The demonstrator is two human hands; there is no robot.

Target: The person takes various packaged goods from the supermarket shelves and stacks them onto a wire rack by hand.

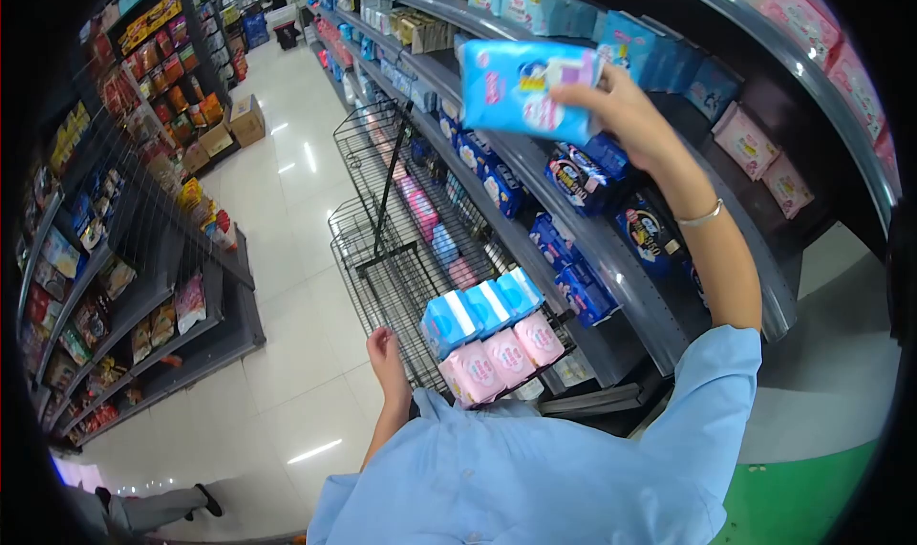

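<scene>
My right hand [616,110] is raised in front of the shelves, closed on the right end of a light-blue pack of sanitary pads [521,91]. A black wire cart [382,258] stands below it. On the cart's near end sit a row of blue-and-white packs [482,308] and, in front of them, a row of pink packs [506,356]. My left hand [384,354] hangs just left of the cart, fingers loosely bent and apart, with nothing visible in it.
Curved grey shelves [611,249] run along the right, stocked with dark-blue packs [578,177] and pink packs [745,144]. Snack racks [124,287] line the left side of the tiled aisle [296,306]. Cardboard boxes [246,120] stand farther back. Another person's leg [167,509] shows at lower left.
</scene>
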